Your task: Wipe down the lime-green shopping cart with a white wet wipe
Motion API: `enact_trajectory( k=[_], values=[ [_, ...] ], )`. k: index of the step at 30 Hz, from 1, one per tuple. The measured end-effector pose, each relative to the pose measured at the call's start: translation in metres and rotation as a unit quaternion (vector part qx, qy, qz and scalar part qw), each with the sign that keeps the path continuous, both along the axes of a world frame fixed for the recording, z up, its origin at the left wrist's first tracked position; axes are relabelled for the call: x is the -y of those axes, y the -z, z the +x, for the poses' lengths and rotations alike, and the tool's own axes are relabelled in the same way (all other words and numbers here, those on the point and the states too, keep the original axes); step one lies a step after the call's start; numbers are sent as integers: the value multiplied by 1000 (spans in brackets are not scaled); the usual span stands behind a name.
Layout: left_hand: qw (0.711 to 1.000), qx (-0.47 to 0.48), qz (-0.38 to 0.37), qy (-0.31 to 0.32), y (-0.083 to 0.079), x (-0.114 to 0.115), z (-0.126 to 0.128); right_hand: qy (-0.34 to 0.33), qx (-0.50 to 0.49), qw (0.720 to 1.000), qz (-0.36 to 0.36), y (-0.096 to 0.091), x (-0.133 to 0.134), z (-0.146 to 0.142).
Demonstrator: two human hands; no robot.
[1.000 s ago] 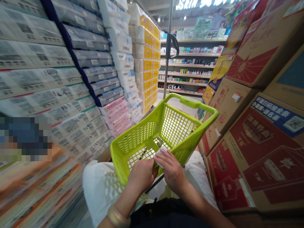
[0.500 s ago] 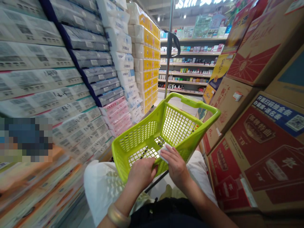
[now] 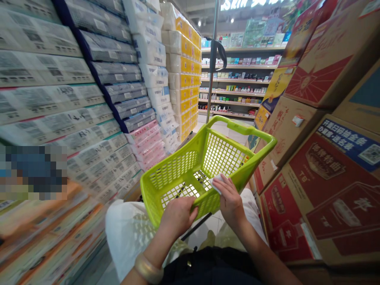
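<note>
A lime-green plastic shopping basket (image 3: pixel 190 166) stands in front of me in a store aisle, nothing lying inside it. My left hand (image 3: pixel 178 215) is closed over the near rim of the basket. My right hand (image 3: pixel 230 198) presses a small white cloth (image 3: pixel 216 183) against the inside of the basket's right wall, fingers curled on it. A gold bangle (image 3: pixel 147 269) circles my left wrist.
Stacked packs of tissue paper (image 3: pixel 89 99) wall the left side. Red and brown cardboard cartons (image 3: pixel 323 170) are piled on the right. A metal pole (image 3: pixel 212 59) rises behind the basket, with product shelves (image 3: pixel 237 87) at the aisle's far end.
My right hand has slid the white cloth from the basket's near rim to the right, up along the right wall. My left hand has stayed on the rim.
</note>
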State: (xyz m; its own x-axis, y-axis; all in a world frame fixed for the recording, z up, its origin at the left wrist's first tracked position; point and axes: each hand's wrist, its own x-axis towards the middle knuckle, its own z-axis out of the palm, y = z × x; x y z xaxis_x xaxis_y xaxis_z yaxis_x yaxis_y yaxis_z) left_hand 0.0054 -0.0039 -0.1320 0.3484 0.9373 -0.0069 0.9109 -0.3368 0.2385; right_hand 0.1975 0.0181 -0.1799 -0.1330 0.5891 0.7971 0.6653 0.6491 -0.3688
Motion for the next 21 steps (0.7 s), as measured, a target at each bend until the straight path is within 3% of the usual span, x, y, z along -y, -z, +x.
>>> enact_trajectory(
  k=[2,7,12,14,19,21],
  values=[
    [1000,0,-1,-1,-1,0,0,-1,3,1000,-1,0,2,-3],
    [1000,-18,1,-8,0,-1,-2,-99,55,993,-16,1,10,-14],
    [1000,-7,1,-4,0,-2,-3,14,-6,1000,4,-3,-4,10],
    [1000,-7,2,-6,1,-3,-3,25,-13,1000,5,-3,-4,8],
    [1000,-11,3,-11,4,-4,-3,-89,51,995,-14,-2,7,-13],
    [1000,-8,2,-6,4,-4,-4,-74,45,996,-19,-3,5,-9]
  ],
)
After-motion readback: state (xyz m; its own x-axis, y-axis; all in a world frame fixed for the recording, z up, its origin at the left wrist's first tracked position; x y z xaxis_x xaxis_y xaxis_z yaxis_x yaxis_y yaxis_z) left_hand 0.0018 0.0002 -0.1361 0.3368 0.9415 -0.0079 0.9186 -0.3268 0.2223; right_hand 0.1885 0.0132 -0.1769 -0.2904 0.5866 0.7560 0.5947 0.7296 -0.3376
